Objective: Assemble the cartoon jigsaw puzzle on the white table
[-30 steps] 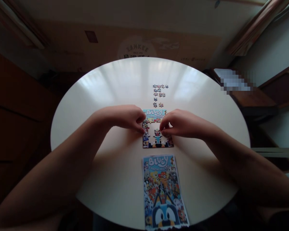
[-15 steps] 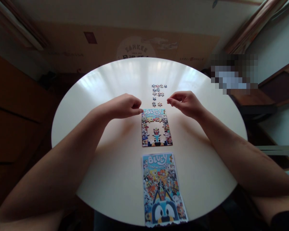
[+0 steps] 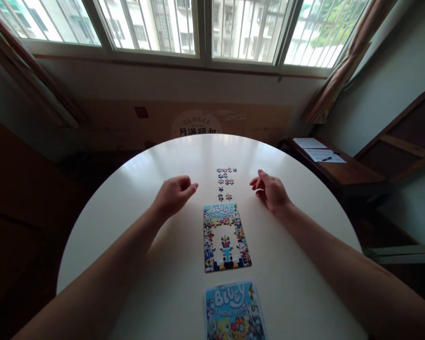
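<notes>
A partly assembled jigsaw puzzle point(image 3: 209, 238) lies flat in the middle of the table, its border joined around a gap with a joined strip rising from the bottom. Several loose puzzle pieces point(image 3: 220, 181) are set out in short rows beyond it. My left hand point(image 3: 175, 196) rests left of these pieces, fingers curled into a loose fist, thumb along the top; nothing shows in it. To the right of the pieces, my right hand point(image 3: 271, 190) has its fingers bent but apart, holding nothing visible. The printed reference picture point(image 3: 233, 311) lies nearest me, cut off by the lower edge.
The round white table point(image 3: 120, 226) has a curved far edge, with a printed cardboard panel point(image 3: 262, 118) against the wall behind. At right, papers and a pen lie on a wooden chair point(image 3: 368, 174). Barred windows and curtains fill the top.
The view has tilted up, bringing in the windows. My left hand has drawn back from the puzzle's upper left corner. The right hand's pinched fingers have loosened and spread.
</notes>
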A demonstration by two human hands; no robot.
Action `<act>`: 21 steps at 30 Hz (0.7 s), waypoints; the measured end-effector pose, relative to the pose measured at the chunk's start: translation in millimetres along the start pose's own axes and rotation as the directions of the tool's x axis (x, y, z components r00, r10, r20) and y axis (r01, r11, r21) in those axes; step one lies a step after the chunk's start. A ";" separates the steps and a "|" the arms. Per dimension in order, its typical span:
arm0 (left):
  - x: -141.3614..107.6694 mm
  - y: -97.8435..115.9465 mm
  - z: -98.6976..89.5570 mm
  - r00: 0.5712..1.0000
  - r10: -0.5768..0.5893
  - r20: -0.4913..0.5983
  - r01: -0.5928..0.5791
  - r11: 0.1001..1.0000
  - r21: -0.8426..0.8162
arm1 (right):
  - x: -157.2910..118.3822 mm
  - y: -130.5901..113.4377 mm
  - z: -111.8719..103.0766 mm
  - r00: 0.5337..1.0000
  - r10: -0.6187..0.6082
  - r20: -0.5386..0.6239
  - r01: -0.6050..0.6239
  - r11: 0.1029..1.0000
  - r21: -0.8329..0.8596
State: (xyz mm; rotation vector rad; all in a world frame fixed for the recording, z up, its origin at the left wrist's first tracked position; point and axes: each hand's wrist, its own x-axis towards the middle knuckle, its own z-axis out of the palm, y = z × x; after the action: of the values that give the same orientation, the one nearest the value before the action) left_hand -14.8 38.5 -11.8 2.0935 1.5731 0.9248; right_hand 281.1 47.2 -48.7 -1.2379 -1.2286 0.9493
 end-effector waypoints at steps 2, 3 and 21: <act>3.5 -8.3 1.0 0.998 -0.068 0.008 0.068 0.998 0.001 | -0.3 3.5 2.5 0.996 -0.067 0.056 0.074 0.990 -0.117; 5.2 -12.2 1.3 0.995 -0.102 0.007 0.102 0.995 0.011 | -0.6 5.0 3.9 0.992 -0.096 0.080 0.107 0.983 -0.152; 5.7 -22.8 11.8 0.986 -0.165 -0.007 0.164 0.974 0.155 | -1.1 17.2 12.8 0.947 -0.175 0.270 0.320 0.611 -0.724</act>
State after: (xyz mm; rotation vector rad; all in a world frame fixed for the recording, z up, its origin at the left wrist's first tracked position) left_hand -21.8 52.1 -33.1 2.0251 1.8364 0.7605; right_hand 270.1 50.5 -66.8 -1.5788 -2.0111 0.2963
